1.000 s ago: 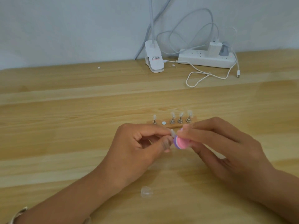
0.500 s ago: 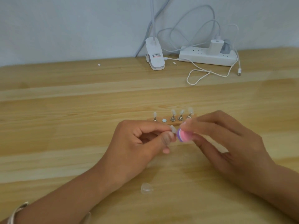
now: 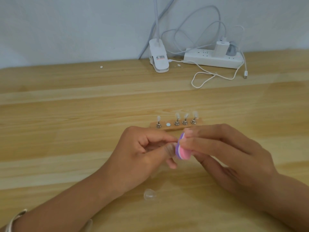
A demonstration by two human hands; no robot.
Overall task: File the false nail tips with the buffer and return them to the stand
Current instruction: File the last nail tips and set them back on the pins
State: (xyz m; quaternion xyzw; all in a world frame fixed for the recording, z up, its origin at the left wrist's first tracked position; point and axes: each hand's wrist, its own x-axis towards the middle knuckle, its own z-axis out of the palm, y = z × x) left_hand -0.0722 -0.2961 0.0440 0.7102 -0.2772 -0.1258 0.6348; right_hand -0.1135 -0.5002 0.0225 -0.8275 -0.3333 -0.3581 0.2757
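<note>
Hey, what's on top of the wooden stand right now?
Four metal pegs, each carrying a nail tip, plus one bare white dot. The right hand covers part of the stand, at its near edge.

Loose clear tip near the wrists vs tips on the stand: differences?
The loose tip lies directly on the table; the stand tips sit raised on metal posts. The loose tip is alone; the stand tips form a row of four. Both look translucent.

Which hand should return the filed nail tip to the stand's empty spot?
Left. The left hand pinches against the buffer, presumably holding the tip, itself hidden; the empty spot on the stand lies just beyond its fingers. The right hand grips the buffer.
</note>
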